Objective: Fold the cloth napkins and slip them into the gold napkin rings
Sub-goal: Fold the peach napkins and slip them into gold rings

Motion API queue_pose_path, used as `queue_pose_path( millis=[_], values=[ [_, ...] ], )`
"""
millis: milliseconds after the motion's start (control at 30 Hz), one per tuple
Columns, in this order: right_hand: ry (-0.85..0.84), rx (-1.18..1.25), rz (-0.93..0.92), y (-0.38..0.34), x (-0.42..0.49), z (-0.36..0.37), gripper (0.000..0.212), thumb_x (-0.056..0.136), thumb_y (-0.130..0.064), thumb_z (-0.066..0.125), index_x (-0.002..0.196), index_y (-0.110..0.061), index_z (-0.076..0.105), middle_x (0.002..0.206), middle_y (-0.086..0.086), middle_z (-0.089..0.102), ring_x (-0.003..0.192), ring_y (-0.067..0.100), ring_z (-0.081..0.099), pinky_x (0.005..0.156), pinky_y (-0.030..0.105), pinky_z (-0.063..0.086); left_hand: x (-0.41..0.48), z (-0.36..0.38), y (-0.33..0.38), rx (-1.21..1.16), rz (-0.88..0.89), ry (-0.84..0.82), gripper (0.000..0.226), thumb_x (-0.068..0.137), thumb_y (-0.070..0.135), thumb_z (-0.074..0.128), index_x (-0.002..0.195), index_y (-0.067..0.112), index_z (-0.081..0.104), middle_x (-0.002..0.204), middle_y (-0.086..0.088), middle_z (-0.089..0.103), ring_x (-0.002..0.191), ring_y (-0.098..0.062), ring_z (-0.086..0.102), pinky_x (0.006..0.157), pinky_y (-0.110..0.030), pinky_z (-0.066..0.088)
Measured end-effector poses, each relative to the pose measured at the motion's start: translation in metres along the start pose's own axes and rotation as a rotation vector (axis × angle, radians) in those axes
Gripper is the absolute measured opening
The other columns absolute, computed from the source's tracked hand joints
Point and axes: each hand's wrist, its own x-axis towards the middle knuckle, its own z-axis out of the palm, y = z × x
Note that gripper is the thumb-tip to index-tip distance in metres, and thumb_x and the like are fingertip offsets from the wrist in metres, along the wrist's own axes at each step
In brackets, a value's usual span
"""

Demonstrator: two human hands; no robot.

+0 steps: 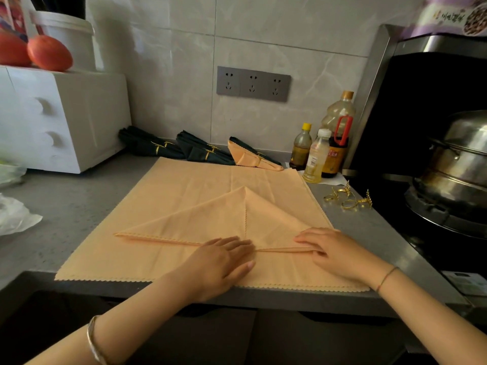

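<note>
A peach cloth napkin (184,196) lies spread on the grey counter, with a triangular folded layer (210,219) on top of it. My left hand (224,259) presses flat on the fold's near edge at the middle. My right hand (332,248) rests flat on the same edge to the right, fingertips on the rolled hem. Several loose gold napkin rings (347,200) lie on the counter to the right of the cloth. At the back wall sit dark green napkins in rings (155,147) (205,152) and a peach one in a ring (253,159).
Oil and sauce bottles (321,151) stand at the back right. A steel steamer pot (458,164) sits on the stove at right. A white drawer unit (63,119) with tomatoes on top stands at left, and a plastic bag (13,214) lies by the left edge.
</note>
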Motion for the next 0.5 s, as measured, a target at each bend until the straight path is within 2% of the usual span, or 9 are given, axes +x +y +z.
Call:
queue_pose_path(
  millis=[100,167,233,333,433,500],
  values=[
    [0.011,-0.058,0.088,0.023,-0.004,-0.019,0.033,0.091,-0.019,0.051,0.115,-0.041,0.057,0.118,-0.024,0.053,0.113,0.002,0.047,0.099,0.022,0.038,0.000,0.002,-0.003,0.004,0.010,0.028,0.072,0.087,0.062,0.005,0.150,0.032,0.022,0.155,0.015,0.024,0.144,-0.002,0.014,0.113,-0.016,0.004],
    [0.048,0.071,0.149,0.037,-0.003,-0.037,0.022,0.086,-0.018,0.062,0.090,-0.040,0.064,0.097,-0.022,0.063,0.094,0.000,0.057,0.086,0.024,0.047,-0.001,0.003,-0.003,0.009,0.022,0.045,0.070,0.090,0.061,0.007,0.150,0.031,0.023,0.155,0.015,0.024,0.144,-0.003,0.014,0.112,-0.017,0.004],
    [0.115,0.301,0.165,0.048,0.002,-0.055,0.018,0.079,-0.016,0.073,0.077,-0.034,0.069,0.077,-0.015,0.068,0.076,0.001,0.062,0.073,0.024,0.049,-0.002,0.004,-0.002,0.020,0.023,0.059,0.066,0.092,0.059,0.011,0.150,0.030,0.023,0.155,0.016,0.024,0.143,-0.003,0.015,0.110,-0.016,0.003],
    [0.286,0.655,0.167,0.049,0.020,-0.075,0.017,0.075,-0.009,0.075,0.084,-0.023,0.071,0.081,-0.008,0.070,0.076,0.004,0.065,0.067,0.019,0.051,-0.001,0.002,0.000,0.028,0.044,0.095,0.065,0.093,0.058,0.012,0.148,0.027,0.028,0.152,0.014,0.028,0.140,-0.003,0.020,0.108,-0.013,0.005],
    [0.409,0.996,0.184,0.039,0.059,-0.076,0.025,0.080,-0.009,0.070,0.101,-0.020,0.063,0.094,-0.004,0.069,0.088,0.006,0.065,0.075,0.018,0.054,-0.003,0.000,0.004,0.010,0.052,0.127,0.066,0.092,0.060,0.013,0.145,0.024,0.032,0.147,0.011,0.034,0.137,-0.004,0.025,0.107,-0.013,0.008],
    [0.451,1.115,0.213,0.029,0.090,-0.069,0.024,0.081,-0.013,0.070,0.101,-0.021,0.061,0.095,-0.002,0.069,0.089,0.009,0.065,0.078,0.022,0.053,-0.005,-0.002,0.008,-0.028,0.040,0.144,0.065,0.093,0.062,0.016,0.144,0.024,0.029,0.146,0.010,0.036,0.135,-0.004,0.027,0.107,-0.012,0.010]
  ],
)
